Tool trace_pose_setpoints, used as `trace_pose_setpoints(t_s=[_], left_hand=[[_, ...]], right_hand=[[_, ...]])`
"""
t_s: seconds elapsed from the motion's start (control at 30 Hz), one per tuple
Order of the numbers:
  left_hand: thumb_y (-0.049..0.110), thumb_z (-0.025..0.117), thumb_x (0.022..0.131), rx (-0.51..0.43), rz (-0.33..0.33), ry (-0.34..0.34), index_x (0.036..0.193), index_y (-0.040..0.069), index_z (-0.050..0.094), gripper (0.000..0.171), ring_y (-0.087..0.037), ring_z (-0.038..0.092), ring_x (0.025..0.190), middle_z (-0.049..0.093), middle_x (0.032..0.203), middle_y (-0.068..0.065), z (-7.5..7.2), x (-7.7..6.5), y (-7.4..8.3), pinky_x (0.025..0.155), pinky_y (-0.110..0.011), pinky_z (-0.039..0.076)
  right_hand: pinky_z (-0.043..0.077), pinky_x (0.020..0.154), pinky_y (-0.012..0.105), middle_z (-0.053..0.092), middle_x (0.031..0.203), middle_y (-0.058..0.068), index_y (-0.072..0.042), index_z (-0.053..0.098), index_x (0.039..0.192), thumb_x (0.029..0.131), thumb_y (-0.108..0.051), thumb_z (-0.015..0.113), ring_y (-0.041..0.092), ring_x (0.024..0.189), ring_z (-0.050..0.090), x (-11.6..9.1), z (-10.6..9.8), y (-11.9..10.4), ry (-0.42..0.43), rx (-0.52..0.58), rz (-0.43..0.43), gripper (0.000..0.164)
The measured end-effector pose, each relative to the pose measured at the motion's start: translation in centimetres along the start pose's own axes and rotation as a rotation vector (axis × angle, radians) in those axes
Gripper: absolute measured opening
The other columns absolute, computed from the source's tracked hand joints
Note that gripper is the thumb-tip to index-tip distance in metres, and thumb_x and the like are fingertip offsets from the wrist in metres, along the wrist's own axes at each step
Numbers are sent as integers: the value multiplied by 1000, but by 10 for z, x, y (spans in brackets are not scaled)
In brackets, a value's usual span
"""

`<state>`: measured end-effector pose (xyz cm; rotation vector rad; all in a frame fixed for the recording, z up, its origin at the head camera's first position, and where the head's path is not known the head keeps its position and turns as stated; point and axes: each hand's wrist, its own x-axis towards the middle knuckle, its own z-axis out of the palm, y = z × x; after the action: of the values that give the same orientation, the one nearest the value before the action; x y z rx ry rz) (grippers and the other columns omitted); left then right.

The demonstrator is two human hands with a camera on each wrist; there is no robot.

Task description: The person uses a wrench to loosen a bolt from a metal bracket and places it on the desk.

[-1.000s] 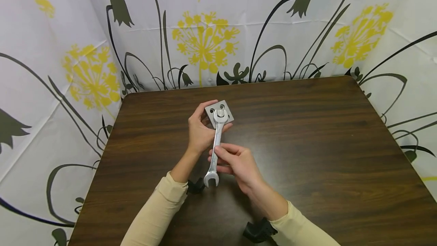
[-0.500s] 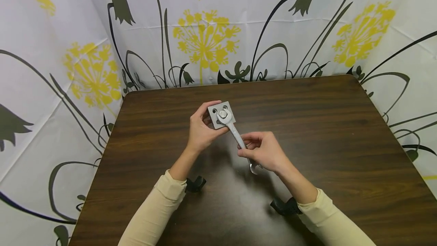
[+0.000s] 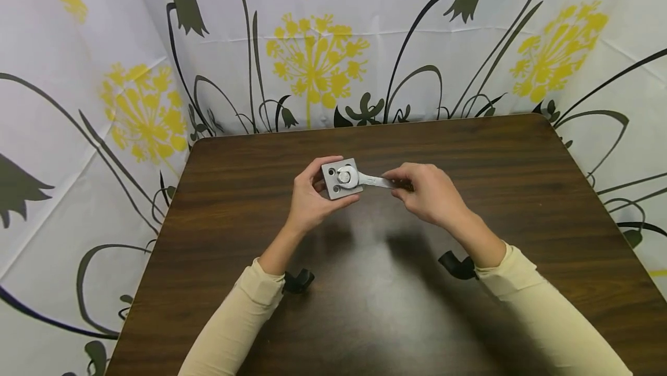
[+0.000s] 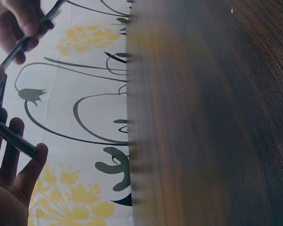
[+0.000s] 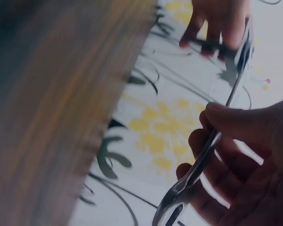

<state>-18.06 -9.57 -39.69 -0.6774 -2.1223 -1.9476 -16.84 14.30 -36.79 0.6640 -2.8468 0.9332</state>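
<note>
In the head view my left hand grips a square grey metal plate by its edges, thumb on the near side. Several holes show in the plate, and a bolt head sits at its middle. The bolt's threaded shank sticks out behind the plate in the left wrist view, near the left fingertips. A silver open-end wrench has one end around the bolt head and points right. Its handle is pinched between thumb and fingers of my right hand; the free end shows below that hand in the right wrist view.
Both hands are raised over a dark wood-grain table. Behind it hangs a white curtain with yellow and dark green flowers. A black wrist mount juts from the left wrist, another mount from the right.
My right hand has swung the wrench's free end from pointing toward me round to the right, counterclockwise as seen. The left hand and plate have shifted only slightly, the plate turning a little.
</note>
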Motion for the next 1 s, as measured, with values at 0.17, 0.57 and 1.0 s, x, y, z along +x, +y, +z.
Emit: trace_pose_setpoints(t_s=[0.17, 0.57, 1.0], left_hand=[[-11, 89, 60, 0, -15, -21, 123, -3, 60, 70, -20, 63, 91, 64, 109, -14, -1, 1, 0, 75, -31, 56], [-11, 88, 61, 1, -33, -51, 124, -2, 60, 70, -20, 63, 87, 63, 108, -13, -4, 0, -2, 74, -31, 56], [-10, 87, 63, -30, -74, -92, 125, -4, 57, 69, -20, 64, 87, 61, 110, -14, -2, -2, -2, 75, -35, 57]], right_hand=[[48, 69, 37, 66, 94, 2, -10, 73, 115, 90, -2, 69, 21, 82, 58, 17, -10, 7, 27, -158, -188, 26], [48, 85, 40, 65, 100, 5, -9, 74, 109, 84, 11, 66, 27, 95, 57, 65, -3, 22, 150, -351, -526, 33], [37, 108, 44, 63, 103, 11, -6, 73, 108, 83, 10, 67, 29, 106, 57, 105, -14, 8, 168, -438, -811, 30]])
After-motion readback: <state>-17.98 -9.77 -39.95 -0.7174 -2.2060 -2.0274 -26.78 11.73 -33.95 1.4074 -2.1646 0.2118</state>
